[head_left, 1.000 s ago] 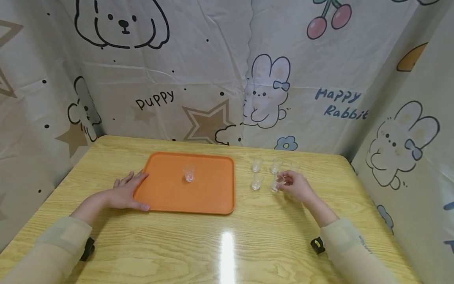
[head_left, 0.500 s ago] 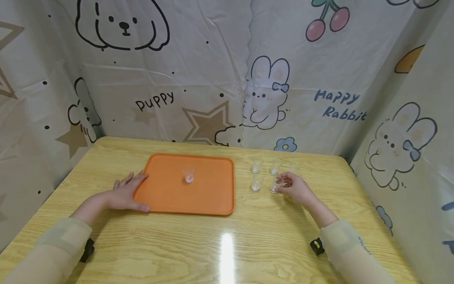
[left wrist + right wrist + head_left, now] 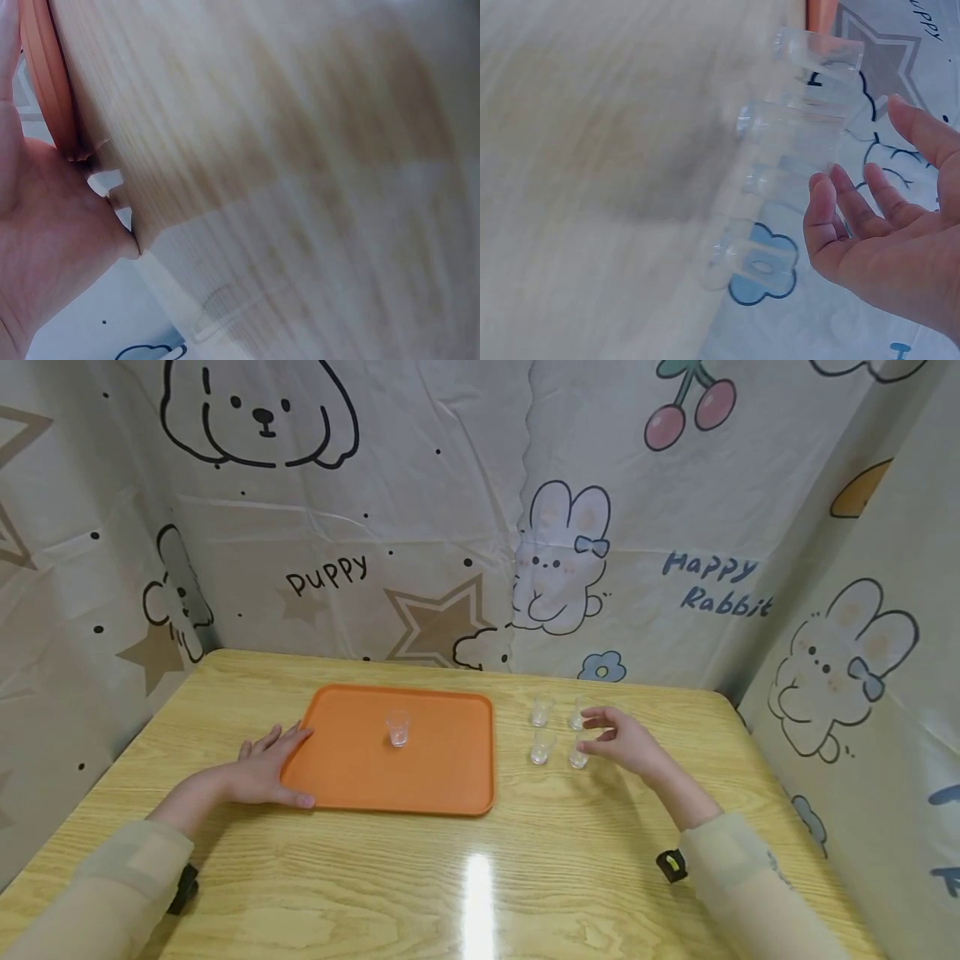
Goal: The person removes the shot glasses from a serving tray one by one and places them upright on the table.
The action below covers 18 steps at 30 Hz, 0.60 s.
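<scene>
In the head view, an orange tray (image 3: 442,777) lies left of centre, with one small clear glass (image 3: 398,731) upright on it. My left hand (image 3: 262,774) rests against the tray's left edge, thumb at the front corner, fingers fairly straight. To the right of the tray stand several clear glasses, among them a front-left glass (image 3: 540,749) and a front-right glass (image 3: 577,756). Beside the front-right one hovers my right hand (image 3: 626,745), thumb and fingers apart. The right wrist view shows this hand (image 3: 889,232) holding nothing, with several glasses (image 3: 795,127) close by.
The wooden table (image 3: 360,885) reaches a patterned cloth (image 3: 420,527) at the back and sides. In the head view, the right hand covers the area behind it, where another glass stood visible earlier. A dark device (image 3: 671,865) is strapped under the right wrist.
My right thumb and fingers have let go of the front-right glass and spread, the hand lifting slightly. That glass stays standing in its place. The left hand and tray look unmoved.
</scene>
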Available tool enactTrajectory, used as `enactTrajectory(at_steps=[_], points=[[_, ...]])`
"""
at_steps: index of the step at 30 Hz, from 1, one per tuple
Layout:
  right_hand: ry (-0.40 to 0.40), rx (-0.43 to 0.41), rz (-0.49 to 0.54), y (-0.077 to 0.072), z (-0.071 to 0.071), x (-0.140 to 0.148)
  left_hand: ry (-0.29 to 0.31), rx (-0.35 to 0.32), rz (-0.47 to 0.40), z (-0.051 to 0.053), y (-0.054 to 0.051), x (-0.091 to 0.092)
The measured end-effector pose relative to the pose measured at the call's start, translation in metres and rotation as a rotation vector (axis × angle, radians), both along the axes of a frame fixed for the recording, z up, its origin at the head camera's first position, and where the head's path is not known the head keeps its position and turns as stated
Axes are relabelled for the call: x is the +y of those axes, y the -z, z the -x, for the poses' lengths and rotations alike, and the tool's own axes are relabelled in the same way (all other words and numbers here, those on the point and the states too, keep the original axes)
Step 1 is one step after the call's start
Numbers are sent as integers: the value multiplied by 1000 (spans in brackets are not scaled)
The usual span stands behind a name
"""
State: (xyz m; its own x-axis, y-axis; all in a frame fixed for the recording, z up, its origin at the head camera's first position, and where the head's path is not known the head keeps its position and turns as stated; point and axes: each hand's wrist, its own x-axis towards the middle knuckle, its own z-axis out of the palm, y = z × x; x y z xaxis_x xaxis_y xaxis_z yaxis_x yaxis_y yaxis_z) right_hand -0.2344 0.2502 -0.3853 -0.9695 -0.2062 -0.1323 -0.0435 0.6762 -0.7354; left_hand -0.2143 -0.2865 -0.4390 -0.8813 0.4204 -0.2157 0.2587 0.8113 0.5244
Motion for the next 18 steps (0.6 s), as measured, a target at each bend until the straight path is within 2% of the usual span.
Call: enactTrajectory(at_steps=[11,18], points=[[7,40,-67,-28,10,-21,-3,5,7,1,2,-1],[-37,49,-60,-50,17,-49,-1,0,2,1,1,0]])
